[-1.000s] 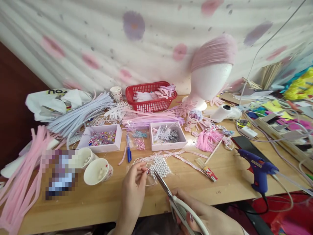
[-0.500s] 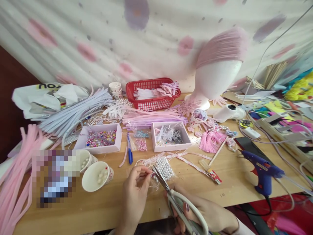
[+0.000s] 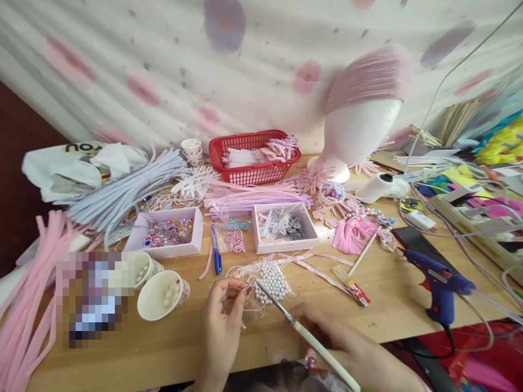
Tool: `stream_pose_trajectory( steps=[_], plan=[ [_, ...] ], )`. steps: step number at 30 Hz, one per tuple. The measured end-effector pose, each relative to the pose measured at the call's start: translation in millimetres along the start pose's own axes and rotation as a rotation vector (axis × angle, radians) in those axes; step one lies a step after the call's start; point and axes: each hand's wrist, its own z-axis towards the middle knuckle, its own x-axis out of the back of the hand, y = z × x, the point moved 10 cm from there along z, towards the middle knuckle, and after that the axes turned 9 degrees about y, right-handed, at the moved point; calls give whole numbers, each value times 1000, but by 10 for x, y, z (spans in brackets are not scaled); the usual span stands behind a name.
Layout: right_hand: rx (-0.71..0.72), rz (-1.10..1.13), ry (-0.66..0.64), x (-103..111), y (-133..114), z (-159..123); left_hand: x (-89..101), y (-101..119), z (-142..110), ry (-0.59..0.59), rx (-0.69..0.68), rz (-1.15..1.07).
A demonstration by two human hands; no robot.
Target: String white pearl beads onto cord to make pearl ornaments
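My left hand [image 3: 223, 321] is closed in a pinch near the table's front edge, holding something thin that I cannot make out. My right hand [image 3: 351, 351] grips white-handled scissors [image 3: 302, 332], whose blades point up-left toward the left fingertips. The right hand is smeared by motion. Just beyond the blade tips lies a clear bag of white pearl beads [image 3: 272, 281] among pale ribbons and thread.
On the wooden table [image 3: 392, 305] stand two paper cups [image 3: 161, 294] with pearls, two pink trays [image 3: 167, 231], a blue pen [image 3: 216, 250], a red basket [image 3: 251, 158], a foam head [image 3: 359, 130], a pink tassel [image 3: 351, 234] and a blue glue gun [image 3: 439, 286]. Pipe cleaners [image 3: 122, 190] pile up left.
The right hand has swung the scissors down and flatter, and the blades now look closed. The left hand's pinch stays at about the same spot.
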Motion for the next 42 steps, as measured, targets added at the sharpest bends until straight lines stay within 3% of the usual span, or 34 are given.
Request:
stream_pose_trajectory(
  steps=[4,6,9,12,15,19,23,30,34,37,38,42],
  plan=[
    [55,-205,318,636,37,-282,187,189,30,128,-89,-23],
    [45,-309,519,991,100,-467,336,378,57,206,-217,27],
    [-46,-495,782,1433,212,-740,445,727,90,263,-497,303],
    [-195,-648,933,1703,349,-926,219,917,80,130,-758,559],
    [-282,-756,987,1809,470,-984,-106,802,45,-68,-806,630],
    [-243,-854,1030,1826,560,-923,-409,474,-10,-191,-750,749],
    [-88,-977,1114,1813,497,-845,-491,297,-6,-195,-726,870],
    [100,-1039,1147,1850,397,-782,-538,303,12,-230,-738,896],
    [175,-951,1134,1770,203,-873,-497,483,42,-237,-716,772],
    [294,-801,1234,1538,-231,-953,-521,762,30,-259,-695,631],
    [407,-717,1181,1369,-434,-882,-561,869,0,-286,-695,578],
    [760,-502,706,575,-1141,-347,-736,1234,-142,-399,-651,337]
  ],
)
